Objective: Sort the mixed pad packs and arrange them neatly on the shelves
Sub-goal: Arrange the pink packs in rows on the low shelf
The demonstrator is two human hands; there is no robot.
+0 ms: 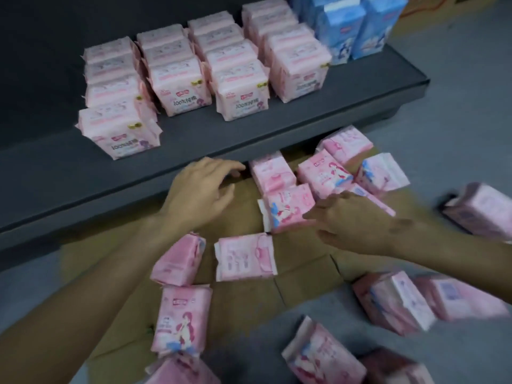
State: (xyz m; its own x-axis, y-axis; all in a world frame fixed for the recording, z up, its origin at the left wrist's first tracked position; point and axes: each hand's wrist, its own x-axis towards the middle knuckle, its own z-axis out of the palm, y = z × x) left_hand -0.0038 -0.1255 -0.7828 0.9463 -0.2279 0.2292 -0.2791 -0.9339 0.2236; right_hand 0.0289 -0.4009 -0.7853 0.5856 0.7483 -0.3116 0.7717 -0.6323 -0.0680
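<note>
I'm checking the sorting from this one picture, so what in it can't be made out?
- Head view: print on the pink packs on the shelf is blurred beyond the large "100%".
- Blue packs: tops cut off by the upper edge.
- Right hand: motion-blurred, so whether its fingers touch the floor pack is unclear.
- Under the shelf: dark, contents hidden.
- Packs at the bottom and right edges are cut off.

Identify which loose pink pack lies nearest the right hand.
The pack with the blue-haired figure, just left of the right hand fingertips; other loose packs lie farther off.
</note>
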